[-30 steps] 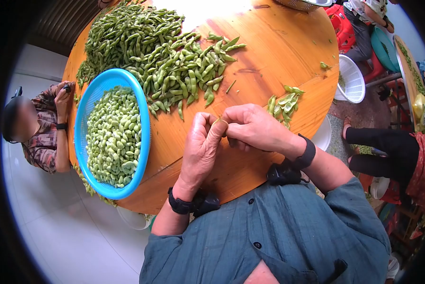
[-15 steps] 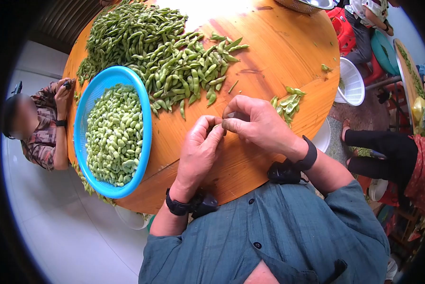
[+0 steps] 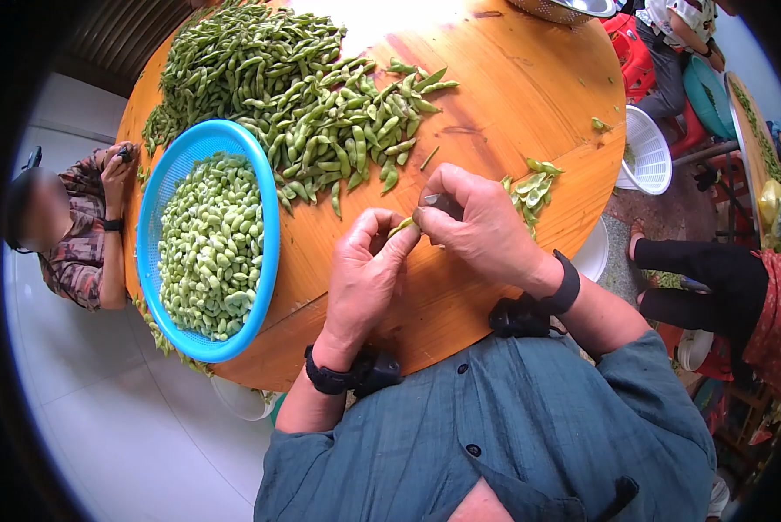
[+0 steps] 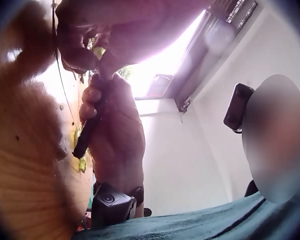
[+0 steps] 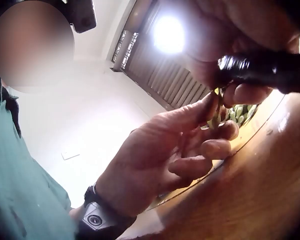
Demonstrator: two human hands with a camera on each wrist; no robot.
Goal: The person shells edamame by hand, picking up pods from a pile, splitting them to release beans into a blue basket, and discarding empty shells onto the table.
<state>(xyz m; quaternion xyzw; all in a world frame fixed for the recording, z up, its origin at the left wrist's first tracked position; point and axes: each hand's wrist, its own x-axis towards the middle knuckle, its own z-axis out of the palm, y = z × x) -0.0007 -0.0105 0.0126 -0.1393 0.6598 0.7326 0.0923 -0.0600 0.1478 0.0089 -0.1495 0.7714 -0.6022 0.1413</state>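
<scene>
My left hand (image 3: pixel 364 278) pinches a small green edamame pod (image 3: pixel 401 227) between thumb and index finger. Just to its right, my right hand (image 3: pixel 482 217) has its thumb tip at the pod's end. The right fingers also grip a tool with a black handle (image 5: pixel 275 70) and a shiny metal end (image 3: pixel 442 204); its exact kind I cannot tell. In the right wrist view the pod (image 5: pixel 218 111) stands between both hands' fingertips. Left of my hands is a blue basket (image 3: pixel 271 252) of shelled green beans (image 3: pixel 212 248). Beyond them lies a large heap of unshelled pods (image 3: pixel 312 113).
Opened pod shells (image 3: pixel 529 196) lie right of my right hand on the wooden table (image 3: pixel 512 96). A metal colander (image 3: pixel 557 9) stands at the far edge, a white basket (image 3: pixel 647 152) beyond the right edge. One person (image 3: pixel 81 235) is at the left, others at the right.
The pod shows more plainly between my fingertips. My right hand has shifted slightly away from the table's near edge, its index finger more arched, uncovering the tool's metal end. The left hand stays nearly in place.
</scene>
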